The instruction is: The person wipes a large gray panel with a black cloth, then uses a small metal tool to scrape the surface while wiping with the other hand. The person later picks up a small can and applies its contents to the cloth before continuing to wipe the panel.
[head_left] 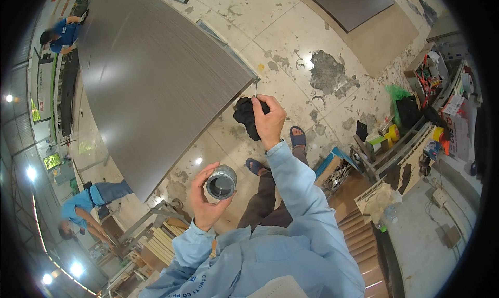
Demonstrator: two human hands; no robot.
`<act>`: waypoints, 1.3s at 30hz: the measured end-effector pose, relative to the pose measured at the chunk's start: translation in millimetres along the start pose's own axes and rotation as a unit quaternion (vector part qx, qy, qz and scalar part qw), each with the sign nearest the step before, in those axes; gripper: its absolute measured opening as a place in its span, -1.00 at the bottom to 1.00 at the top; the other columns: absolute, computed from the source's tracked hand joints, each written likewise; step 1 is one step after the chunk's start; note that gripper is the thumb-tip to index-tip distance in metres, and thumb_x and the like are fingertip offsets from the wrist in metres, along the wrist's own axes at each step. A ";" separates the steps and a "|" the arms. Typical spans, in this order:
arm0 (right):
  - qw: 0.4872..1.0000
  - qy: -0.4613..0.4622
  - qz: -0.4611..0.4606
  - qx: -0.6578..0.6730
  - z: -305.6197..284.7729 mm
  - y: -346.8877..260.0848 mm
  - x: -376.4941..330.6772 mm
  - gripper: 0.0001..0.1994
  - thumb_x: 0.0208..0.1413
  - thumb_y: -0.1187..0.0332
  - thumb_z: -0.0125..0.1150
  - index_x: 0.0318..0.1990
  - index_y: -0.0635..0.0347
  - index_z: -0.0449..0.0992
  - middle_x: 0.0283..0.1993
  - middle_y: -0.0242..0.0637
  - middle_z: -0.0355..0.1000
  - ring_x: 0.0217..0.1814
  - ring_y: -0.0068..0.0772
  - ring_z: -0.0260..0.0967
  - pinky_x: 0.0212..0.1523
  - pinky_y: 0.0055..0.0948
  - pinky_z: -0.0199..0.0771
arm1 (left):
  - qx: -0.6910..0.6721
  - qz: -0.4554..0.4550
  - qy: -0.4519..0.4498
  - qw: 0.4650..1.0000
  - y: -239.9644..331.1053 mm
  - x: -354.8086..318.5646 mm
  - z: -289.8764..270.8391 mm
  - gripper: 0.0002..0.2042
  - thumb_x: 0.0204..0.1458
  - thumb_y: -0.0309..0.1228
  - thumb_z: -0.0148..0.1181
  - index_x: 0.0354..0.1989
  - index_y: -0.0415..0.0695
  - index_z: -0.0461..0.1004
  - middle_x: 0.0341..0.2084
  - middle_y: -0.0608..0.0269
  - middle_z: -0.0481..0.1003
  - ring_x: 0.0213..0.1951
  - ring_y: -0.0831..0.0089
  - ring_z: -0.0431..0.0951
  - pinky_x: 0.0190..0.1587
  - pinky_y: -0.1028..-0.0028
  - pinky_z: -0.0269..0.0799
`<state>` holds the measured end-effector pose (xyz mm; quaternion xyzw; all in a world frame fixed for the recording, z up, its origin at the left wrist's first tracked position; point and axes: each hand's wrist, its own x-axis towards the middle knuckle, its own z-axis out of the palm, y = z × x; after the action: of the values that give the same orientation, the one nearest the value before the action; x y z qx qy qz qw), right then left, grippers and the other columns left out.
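Observation:
My left hand (205,198) is closed around a round grey plastic cup (222,182), tilted so that I look into its mouth. Something grey lies inside it. Thumb and forefinger of my right hand (269,120) pinch a thin pale stick (254,96) with a dark tip, which looks like a small brush. Its tip is at the near right corner of a large brown wood-grain panel (166,80); whether they touch I cannot tell. A bunched black cloth (246,119) shows beside and behind my right hand; whether my other fingers hold it is hidden.
Another brown panel (349,4) lies at the upper right. A cluttered workbench (442,215) runs along the right, near a yellow tool (391,136). Two people in blue, one at the upper left (66,35) and one at the lower left (86,202), are beyond the large panel.

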<state>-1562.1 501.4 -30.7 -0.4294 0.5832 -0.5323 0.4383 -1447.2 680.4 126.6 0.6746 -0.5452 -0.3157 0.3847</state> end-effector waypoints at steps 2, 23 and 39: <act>0.999 0.013 0.040 -0.010 -1.7 1.8 -1.4 -0.87 0.12 0.44 0.39 -0.22 0.31 0.66 -0.27 -0.17 0.63 -0.23 -0.33 0.59 -0.13 -0.41 0.52 | 0.001 0.002 0.005 1.000 0.4 -1.5 0.6 -0.26 -0.22 -0.61 0.55 0.20 -0.15 0.30 0.19 -0.12 0.44 0.22 0.14 0.50 0.25 0.23 0.42; 0.972 -0.162 -0.145 -0.088 -46.8 -21.3 -4.9 -0.92 0.10 0.49 0.37 -0.27 0.27 0.66 -0.29 -0.15 0.58 -0.28 -0.11 0.57 -0.23 -0.36 0.53 | -0.007 -0.006 0.004 1.000 14.7 -31.1 4.9 -0.25 -0.20 -0.65 0.50 0.24 -0.14 0.27 0.25 -0.06 0.40 0.25 0.20 0.46 0.30 0.22 0.36; 0.984 -0.062 -0.145 -0.081 -50.6 -16.0 -0.4 -0.92 0.11 0.51 0.36 -0.25 0.28 0.66 -0.29 -0.16 0.58 -0.29 -0.20 0.58 -0.23 -0.38 0.52 | -0.004 -0.013 0.027 1.000 9.5 -47.4 5.1 -0.19 -0.28 -0.76 0.51 0.23 -0.10 0.27 0.23 -0.07 0.41 0.26 0.15 0.45 0.28 0.21 0.41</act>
<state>-1610.5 513.1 -12.2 -0.5755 0.5277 -0.5135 0.3558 -1466.0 724.9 132.5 0.6887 -0.5243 -0.3043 0.3978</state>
